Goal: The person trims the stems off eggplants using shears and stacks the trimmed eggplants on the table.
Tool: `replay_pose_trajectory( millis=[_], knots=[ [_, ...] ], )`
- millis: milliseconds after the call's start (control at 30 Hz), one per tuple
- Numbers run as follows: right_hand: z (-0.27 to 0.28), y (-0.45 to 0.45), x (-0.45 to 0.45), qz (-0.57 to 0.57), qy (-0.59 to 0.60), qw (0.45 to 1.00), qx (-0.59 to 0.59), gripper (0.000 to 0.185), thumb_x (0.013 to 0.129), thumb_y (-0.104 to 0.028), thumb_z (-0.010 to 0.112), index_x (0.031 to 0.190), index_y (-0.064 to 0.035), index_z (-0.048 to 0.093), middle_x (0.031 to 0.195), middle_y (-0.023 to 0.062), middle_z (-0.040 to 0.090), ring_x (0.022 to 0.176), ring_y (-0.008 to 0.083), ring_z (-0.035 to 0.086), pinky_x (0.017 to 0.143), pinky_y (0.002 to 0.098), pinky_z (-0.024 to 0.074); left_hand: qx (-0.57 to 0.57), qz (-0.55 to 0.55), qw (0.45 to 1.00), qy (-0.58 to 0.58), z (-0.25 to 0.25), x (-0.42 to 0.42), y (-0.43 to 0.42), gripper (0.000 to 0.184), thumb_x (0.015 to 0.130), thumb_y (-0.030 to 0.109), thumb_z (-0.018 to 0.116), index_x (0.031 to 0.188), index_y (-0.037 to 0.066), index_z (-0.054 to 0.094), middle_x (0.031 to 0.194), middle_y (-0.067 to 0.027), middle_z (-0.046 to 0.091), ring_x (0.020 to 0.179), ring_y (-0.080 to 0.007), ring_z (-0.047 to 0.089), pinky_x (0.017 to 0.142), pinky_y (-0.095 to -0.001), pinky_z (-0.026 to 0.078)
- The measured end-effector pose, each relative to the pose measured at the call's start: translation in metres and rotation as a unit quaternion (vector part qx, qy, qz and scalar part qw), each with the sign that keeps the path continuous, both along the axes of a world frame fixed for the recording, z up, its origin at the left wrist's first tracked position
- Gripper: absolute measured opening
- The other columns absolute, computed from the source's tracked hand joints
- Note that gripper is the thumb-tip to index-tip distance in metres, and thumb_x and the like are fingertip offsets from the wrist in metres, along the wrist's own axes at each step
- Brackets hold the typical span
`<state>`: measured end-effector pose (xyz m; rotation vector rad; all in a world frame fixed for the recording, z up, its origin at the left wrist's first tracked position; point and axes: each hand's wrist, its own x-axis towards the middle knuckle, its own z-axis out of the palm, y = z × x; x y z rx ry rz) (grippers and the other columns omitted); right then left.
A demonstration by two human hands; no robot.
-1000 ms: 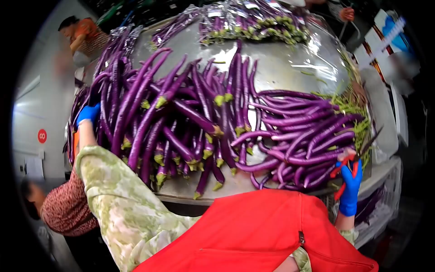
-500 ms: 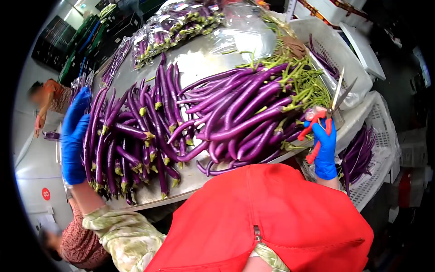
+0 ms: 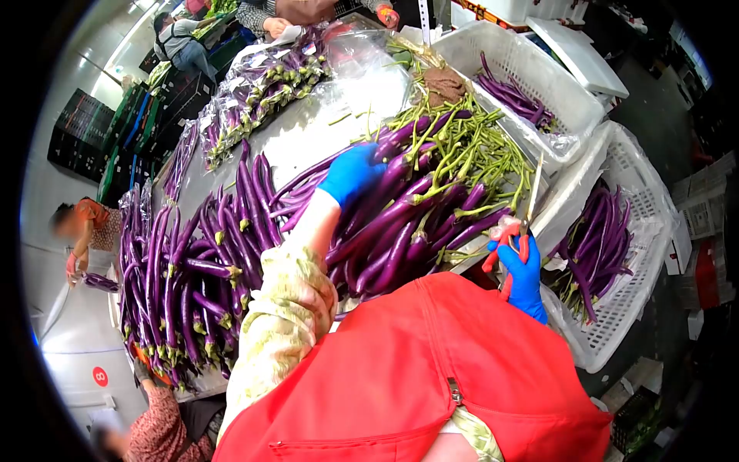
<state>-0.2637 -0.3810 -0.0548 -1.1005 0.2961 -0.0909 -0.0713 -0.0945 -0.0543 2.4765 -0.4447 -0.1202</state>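
My left hand (image 3: 350, 175), in a blue glove, rests over the pile of long purple eggplants (image 3: 396, 208) in the middle of the table. Its fingers curve down among them, blurred and partly hidden, so I cannot tell whether they grip one. My right hand (image 3: 526, 281), also blue-gloved, is closed around the red handles of a pair of scissors (image 3: 531, 202), whose blades point up and away. Pink-white wrapping shows by the handles. Green stems (image 3: 485, 142) lie heaped behind the pile. To the left is another heap of eggplants (image 3: 181, 285), their green caps toward me.
Bagged eggplants (image 3: 265, 85) lie at the back of the metal table (image 3: 296, 142). White crates (image 3: 647, 254) with eggplants stand on the right. A brown cloth (image 3: 444, 86) sits by the stems. Co-workers are at the left edge, the near left and the back.
My left hand has moved from the far left heap rightward onto the middle pile. My right hand with the scissors has shifted slightly left and nearer. The view has turned.
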Motion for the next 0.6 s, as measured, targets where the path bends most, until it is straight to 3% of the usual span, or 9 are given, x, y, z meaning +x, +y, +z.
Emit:
replay_pose_trajectory(
  millis=[67,100,167,267,367,467,600],
  knots=[
    [-0.007,-0.004,-0.001,-0.028,0.021,0.999,0.007,0.029,0.076,0.001,0.061,0.103,-0.0020,0.050,0.085,0.0073,0.053,0.057,0.0169,0.052,0.053,0.0284,0.0439,0.024,-0.014,0.997,-0.078,-0.001,-0.009,-0.006,0.033,0.075,0.022,0.064,0.103,0.004,0.058,0.095,-0.0201,0.059,0.090,-0.0383,0.056,0.079,-0.0452,0.046],
    [-0.010,-0.004,-0.001,-0.036,0.027,0.999,0.015,0.030,0.076,0.000,0.061,0.103,-0.0021,0.050,0.084,0.0076,0.053,0.058,0.0169,0.052,0.054,0.0290,0.0442,0.109,-0.023,0.984,-0.139,-0.004,-0.014,-0.006,0.034,0.076,0.021,0.064,0.105,0.004,0.056,0.100,-0.0193,0.058,0.091,-0.0368,0.057,0.079,-0.0450,0.046],
    [-0.009,-0.003,0.002,-0.039,0.025,0.999,0.027,0.030,0.076,0.000,0.061,0.104,-0.0020,0.050,0.085,0.0078,0.054,0.058,0.0169,0.052,0.056,0.0293,0.0451,0.060,0.005,0.967,-0.246,0.008,-0.043,-0.012,0.035,0.073,0.018,0.065,0.104,0.005,0.054,0.110,-0.0194,0.056,0.090,-0.0363,0.057,0.078,-0.0453,0.047],
    [-0.005,-0.001,0.010,-0.039,0.044,0.998,0.023,0.029,0.077,0.000,0.060,0.104,-0.0019,0.050,0.085,0.0074,0.054,0.058,0.0170,0.053,0.057,0.0291,0.0456,0.103,0.062,0.976,-0.184,0.019,-0.078,0.000,0.037,0.071,0.012,0.068,0.105,0.003,0.054,0.122,-0.0199,0.050,0.102,-0.0385,0.054,0.087,-0.0414,0.045],
    [-0.005,0.003,0.021,-0.011,0.048,0.999,0.015,0.028,0.078,0.000,0.059,0.104,-0.0016,0.050,0.083,0.0073,0.053,0.058,0.0172,0.053,0.060,0.0294,0.0462,0.133,0.103,0.977,-0.129,0.018,-0.098,0.018,0.040,0.065,0.010,0.070,0.102,0.002,0.054,0.121,-0.0214,0.050,0.098,-0.0383,0.056,0.084,-0.0413,0.047],
    [-0.010,0.006,0.032,0.024,0.034,0.999,-0.001,0.027,0.079,0.000,0.058,0.105,-0.0010,0.049,0.085,0.0073,0.051,0.061,0.0178,0.054,0.064,0.0300,0.0468,0.129,0.099,0.966,-0.201,0.001,-0.094,0.032,0.039,0.063,0.008,0.068,0.100,0.002,0.054,0.112,-0.0207,0.055,0.092,-0.0384,0.057,0.080,-0.0426,0.047],
    [-0.015,0.012,0.041,0.046,0.028,0.999,-0.001,0.029,0.079,-0.005,0.060,0.106,-0.0014,0.050,0.087,0.0073,0.051,0.064,0.0181,0.054,0.071,0.0313,0.0470,0.109,0.147,0.971,-0.157,-0.004,-0.081,0.030,0.037,0.063,0.007,0.066,0.098,0.002,0.054,0.099,-0.0190,0.058,0.089,-0.0362,0.059,0.077,-0.0418,0.047]
  ],
)
